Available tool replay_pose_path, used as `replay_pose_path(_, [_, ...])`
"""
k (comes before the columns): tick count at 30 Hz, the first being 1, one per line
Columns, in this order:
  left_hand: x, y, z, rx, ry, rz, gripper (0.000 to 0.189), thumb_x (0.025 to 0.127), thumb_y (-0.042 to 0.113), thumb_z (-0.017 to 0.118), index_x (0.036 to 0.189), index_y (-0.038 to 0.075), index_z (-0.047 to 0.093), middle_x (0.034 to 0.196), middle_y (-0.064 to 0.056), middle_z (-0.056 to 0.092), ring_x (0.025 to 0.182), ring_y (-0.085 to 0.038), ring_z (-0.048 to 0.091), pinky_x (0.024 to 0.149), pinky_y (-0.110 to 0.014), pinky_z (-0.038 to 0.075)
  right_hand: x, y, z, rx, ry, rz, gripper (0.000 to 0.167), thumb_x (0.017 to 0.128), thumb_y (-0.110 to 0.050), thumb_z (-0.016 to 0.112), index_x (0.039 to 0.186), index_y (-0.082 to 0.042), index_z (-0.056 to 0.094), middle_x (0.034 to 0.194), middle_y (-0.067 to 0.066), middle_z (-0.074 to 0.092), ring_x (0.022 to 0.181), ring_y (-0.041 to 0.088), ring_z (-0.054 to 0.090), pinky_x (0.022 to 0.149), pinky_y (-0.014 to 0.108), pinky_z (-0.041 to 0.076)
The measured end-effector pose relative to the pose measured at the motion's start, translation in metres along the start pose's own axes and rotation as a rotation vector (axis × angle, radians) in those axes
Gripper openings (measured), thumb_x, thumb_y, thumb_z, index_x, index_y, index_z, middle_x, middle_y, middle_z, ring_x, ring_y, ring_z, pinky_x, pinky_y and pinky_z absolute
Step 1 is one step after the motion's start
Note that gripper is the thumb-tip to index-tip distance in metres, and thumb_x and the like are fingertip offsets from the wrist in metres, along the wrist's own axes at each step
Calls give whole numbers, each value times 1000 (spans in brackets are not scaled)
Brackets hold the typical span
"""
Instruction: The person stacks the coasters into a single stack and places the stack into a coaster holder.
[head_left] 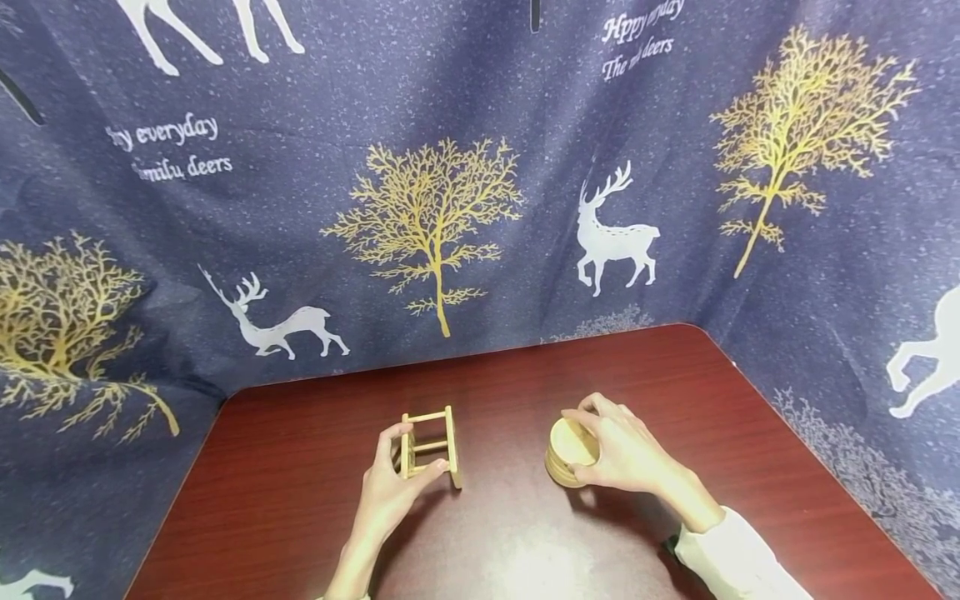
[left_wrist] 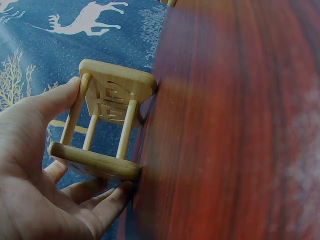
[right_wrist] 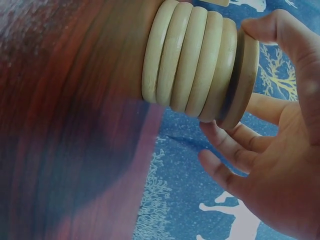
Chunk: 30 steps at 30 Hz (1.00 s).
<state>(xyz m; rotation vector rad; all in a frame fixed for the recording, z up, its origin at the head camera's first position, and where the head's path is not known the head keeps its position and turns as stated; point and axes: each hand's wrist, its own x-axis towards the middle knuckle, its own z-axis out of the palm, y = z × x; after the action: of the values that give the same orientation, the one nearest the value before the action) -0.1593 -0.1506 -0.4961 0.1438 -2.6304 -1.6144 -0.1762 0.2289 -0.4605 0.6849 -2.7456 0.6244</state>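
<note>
My left hand (head_left: 386, 487) grips a small wooden rack (head_left: 452, 450) on the left part of the table. In the left wrist view, two pale end boards with cut-out patterns are joined by slim round bars (left_wrist: 127, 130); the thumb lies along one bar and the fingers reach under the near board. To the right, my right hand (head_left: 626, 446) pinches a round wooden coaster (right_wrist: 245, 82) by its edge. That coaster tops a stack of several like it (right_wrist: 185, 60), tilted a little with a dark gap beneath it at one side.
Both hands work over a glossy reddish-brown table (head_left: 495, 400). Behind it and along its sides hangs a dark blue cloth (head_left: 480, 83) printed with white deer and golden trees. The table's far edge runs along the foot of the cloth.
</note>
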Motion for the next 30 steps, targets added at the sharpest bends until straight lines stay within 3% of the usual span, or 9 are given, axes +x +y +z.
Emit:
replay_pose_path(10, [-1, 0, 0, -24, -5, 1, 86, 84, 44, 99, 154, 25, 51, 161, -28, 56, 118, -35, 76, 103, -59, 57, 0, 0, 2, 5, -18, 7, 76, 71, -37, 97, 140, -11, 76, 121, 1, 63, 96, 22, 59, 76, 39, 49])
replay_pose_path(18, [-1, 1, 0, -29, -1, 1, 85, 85, 42, 99, 154, 25, 52, 161, -27, 56, 129, -41, 71, 107, -62, 55, 0, 0, 4, 5, -27, -4, 76, 72, -35, 96, 140, -9, 75, 121, 1, 63, 100, 22, 65, 77, 40, 53])
replay_pose_path(30, [0, -1, 0, -25, 0, -4, 85, 84, 42, 99, 153, 25, 52, 161, -27, 57, 123, -37, 74, 104, -59, 57, -1, -2, 3, 15, -28, -6, 78, 74, -35, 95, 144, -8, 73, 121, 0, 63, 100, 18, 63, 75, 36, 53])
